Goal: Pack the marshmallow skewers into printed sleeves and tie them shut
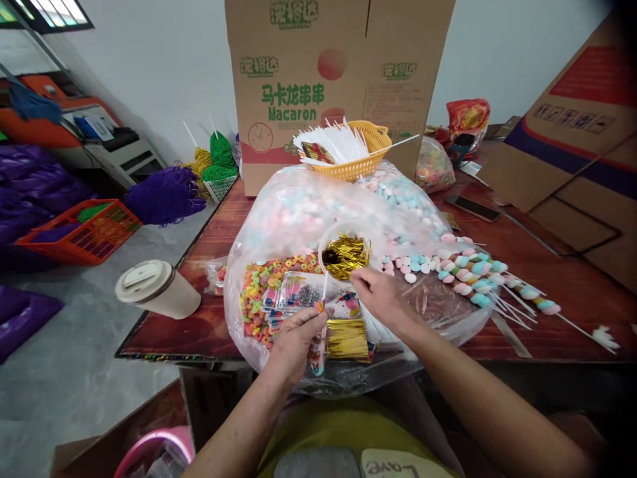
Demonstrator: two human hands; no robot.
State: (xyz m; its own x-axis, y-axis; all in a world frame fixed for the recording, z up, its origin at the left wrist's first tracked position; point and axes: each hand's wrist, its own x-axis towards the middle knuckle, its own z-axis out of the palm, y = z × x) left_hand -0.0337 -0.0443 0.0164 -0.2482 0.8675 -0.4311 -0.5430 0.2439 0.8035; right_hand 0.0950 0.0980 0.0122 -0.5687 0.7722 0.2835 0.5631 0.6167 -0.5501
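Note:
My left hand [301, 338] is closed round a candy skewer [317, 362] in a clear sleeve. Its white stick points up past my fingers, and coloured candy shows below them. Just to the right, my right hand [381, 299] has its fingers pinched together at the near rim of a round clear tub [322, 232]. Anything between those fingertips is too small to make out. Gold twist ties [348, 255] fill the tub. A bundle of gold ties [347, 338] lies between my hands, by printed clear sleeves [301, 292] and ring candies [273, 282].
A big plastic bag of marshmallows [298, 206] spreads over the table, with a yellow basket of white sticks [371, 162] on it. Marshmallow skewers [470, 275] lie right, near a phone [472, 208]. A lidded cup [159, 289] stands left; a cardboard box [343, 66] stands behind.

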